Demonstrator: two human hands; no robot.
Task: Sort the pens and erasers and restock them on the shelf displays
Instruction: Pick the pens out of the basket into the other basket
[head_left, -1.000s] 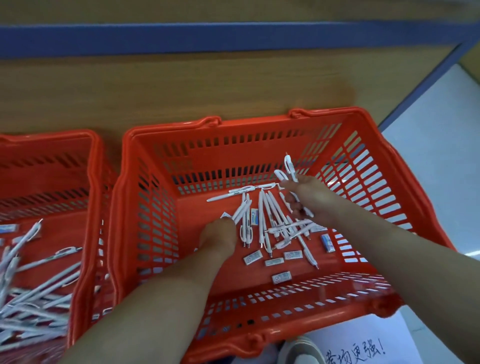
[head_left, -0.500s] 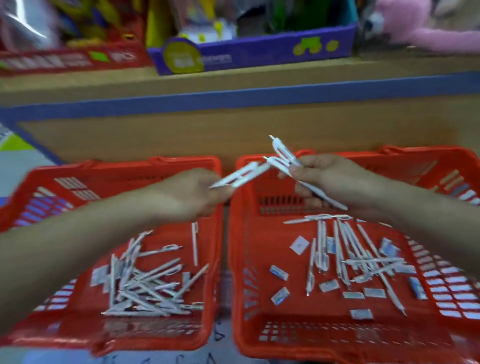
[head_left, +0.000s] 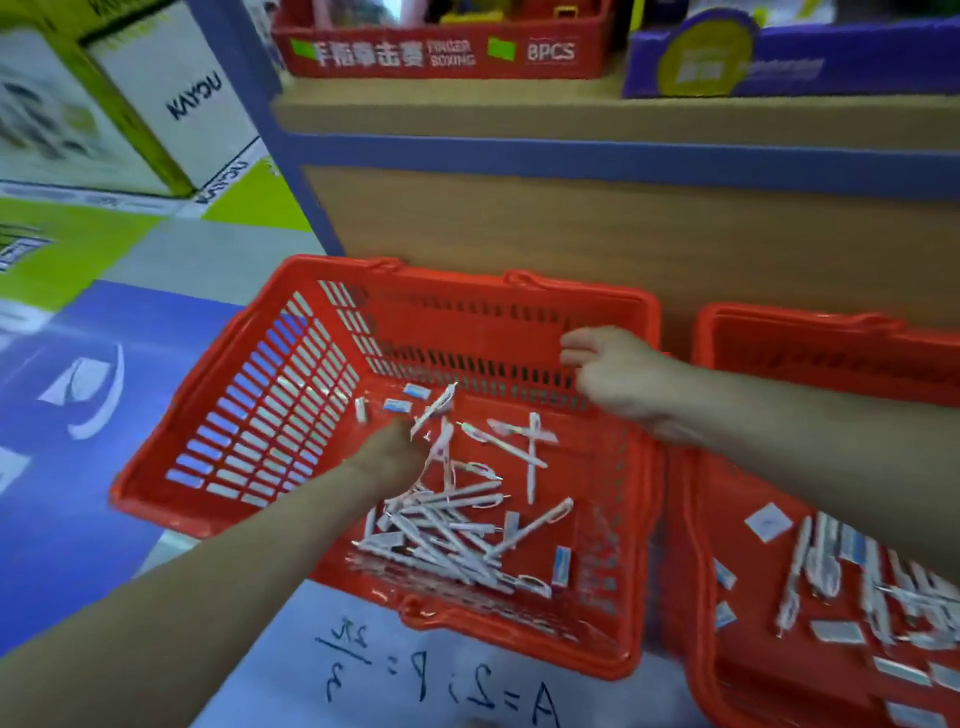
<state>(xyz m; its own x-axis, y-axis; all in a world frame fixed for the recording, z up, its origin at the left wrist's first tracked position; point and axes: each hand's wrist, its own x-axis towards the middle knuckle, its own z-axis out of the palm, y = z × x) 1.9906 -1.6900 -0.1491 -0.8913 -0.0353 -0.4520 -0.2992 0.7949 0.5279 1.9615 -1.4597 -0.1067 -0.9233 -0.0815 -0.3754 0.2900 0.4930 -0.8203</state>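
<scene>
Two red baskets stand on the floor in front of a wooden shelf unit. The left basket (head_left: 467, 332) holds a pile of white pens (head_left: 447, 535) and a few small erasers (head_left: 415, 391). My left hand (head_left: 389, 454) hovers low inside it, back toward me and fingers hidden; blurred white pens (head_left: 434, 410) lie just past its fingertips. My right hand (head_left: 613, 374) hangs above the basket's back right corner with loosely curled fingers and nothing in it. The right basket (head_left: 789, 317) holds more pens (head_left: 831, 566) mixed with erasers (head_left: 769, 522).
The wooden shelf front (head_left: 571, 223) with a blue edge rises right behind the baskets. On it stand a red display box (head_left: 441, 52) and a purple one (head_left: 779, 62). White and green cartons (head_left: 156, 104) stand at the left on a printed floor mat (head_left: 467, 686).
Both hands carried pens from the right basket over to the left one. The right hand now holds nothing, and the left has dropped low into the left basket. The view swung left.
</scene>
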